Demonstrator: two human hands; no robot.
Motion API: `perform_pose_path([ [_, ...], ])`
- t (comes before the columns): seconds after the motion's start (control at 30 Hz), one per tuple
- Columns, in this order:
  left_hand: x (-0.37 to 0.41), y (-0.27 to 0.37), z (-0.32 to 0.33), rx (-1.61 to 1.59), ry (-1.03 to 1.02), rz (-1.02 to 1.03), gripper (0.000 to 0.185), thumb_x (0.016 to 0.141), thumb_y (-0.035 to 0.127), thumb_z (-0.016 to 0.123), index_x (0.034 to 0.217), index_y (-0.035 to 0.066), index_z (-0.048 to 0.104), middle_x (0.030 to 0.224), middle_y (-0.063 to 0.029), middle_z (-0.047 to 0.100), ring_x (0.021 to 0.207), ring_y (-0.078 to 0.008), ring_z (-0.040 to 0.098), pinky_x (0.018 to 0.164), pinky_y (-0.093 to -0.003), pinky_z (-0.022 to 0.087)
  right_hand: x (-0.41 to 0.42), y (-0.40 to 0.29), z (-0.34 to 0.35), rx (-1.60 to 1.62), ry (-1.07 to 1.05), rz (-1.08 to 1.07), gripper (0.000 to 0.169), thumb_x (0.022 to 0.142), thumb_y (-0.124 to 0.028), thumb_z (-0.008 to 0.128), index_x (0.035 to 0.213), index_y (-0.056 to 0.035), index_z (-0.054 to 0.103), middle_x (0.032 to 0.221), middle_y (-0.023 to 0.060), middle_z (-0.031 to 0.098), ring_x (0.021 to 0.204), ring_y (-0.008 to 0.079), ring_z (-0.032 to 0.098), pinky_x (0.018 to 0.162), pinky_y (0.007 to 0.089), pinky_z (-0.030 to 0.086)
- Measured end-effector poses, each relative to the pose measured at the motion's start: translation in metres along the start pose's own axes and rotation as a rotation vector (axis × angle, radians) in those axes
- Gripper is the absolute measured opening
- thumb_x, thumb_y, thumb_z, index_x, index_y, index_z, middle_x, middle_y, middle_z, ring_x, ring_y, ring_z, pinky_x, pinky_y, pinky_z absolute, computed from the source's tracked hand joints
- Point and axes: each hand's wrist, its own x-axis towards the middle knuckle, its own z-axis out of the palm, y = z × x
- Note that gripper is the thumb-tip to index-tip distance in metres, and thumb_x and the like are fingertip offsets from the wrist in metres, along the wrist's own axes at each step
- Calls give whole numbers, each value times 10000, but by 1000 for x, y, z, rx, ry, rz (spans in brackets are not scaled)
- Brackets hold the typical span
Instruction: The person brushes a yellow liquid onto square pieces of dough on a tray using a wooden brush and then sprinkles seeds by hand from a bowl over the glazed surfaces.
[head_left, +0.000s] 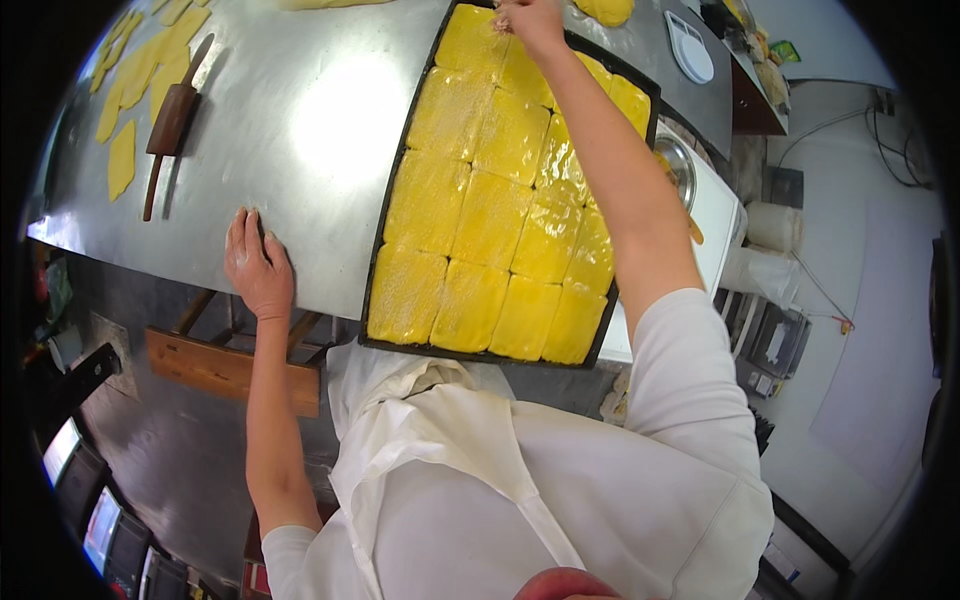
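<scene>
A black baking tray holds rows of yellow dough pieces, set edge to edge. The left rows carry a scatter of pale granules, while the pieces farther right look wet and glossy. At the tray's far edge my right hand is held over the dough, fingers bunched around what looks like a pinch of granules; its forearm hides part of the right side. My left hand lies palm down on the metal table, holding nothing, thumb apart from the fingers.
A wooden rolling pin lies left on the table, near flat yellow dough scraps. More dough and a white kitchen scale are at the far right. A metal bowl stands beside the tray. A wooden stool is below the table's edge.
</scene>
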Motion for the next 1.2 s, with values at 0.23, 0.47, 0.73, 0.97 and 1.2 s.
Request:
perform_pose_path([
  [0.23,5,5,3,-2,24,16,396,942,107,555,1321,8,610,1410,-199,578,1276,-412,542,1060,-503,439,42,43,-33,-703,110,-726,128,858,-123,668,907,-19,723,779,189,700,642,250,681,608,403,525],
  [0.47,5,7,3,14,11,26,400,948,99,544,1332,1,602,1411,-203,576,1271,-419,542,1061,-506,438,16,-10,-33,-294,-157,-185,103,917,-54,626,968,2,696,813,83,689,641,157,652,598,306,534],
  [0.73,9,8,1,23,-18,7,404,964,108,526,1349,7,597,1421,-188,573,1303,-401,520,1085,-495,413,1,-48,-15,-191,-155,-312,88,940,-4,599,998,-9,666,801,36,657,619,120,625,568,262,526],
  [0.97,4,9,3,35,-33,-2,415,976,102,507,1375,14,577,1453,-167,553,1319,-380,516,1089,-481,412,-26,-58,-54,167,-86,-268,91,975,1,585,1034,-3,655,848,35,650,656,103,629,581,252,548],
  [1.2,5,7,5,24,-22,18,421,994,125,492,1395,18,564,1471,-159,541,1335,-376,502,1099,-484,401,-46,-19,-109,-466,155,-781,213,943,-33,567,1123,-29,680,1042,165,719,921,322,700,860,401,551],
])
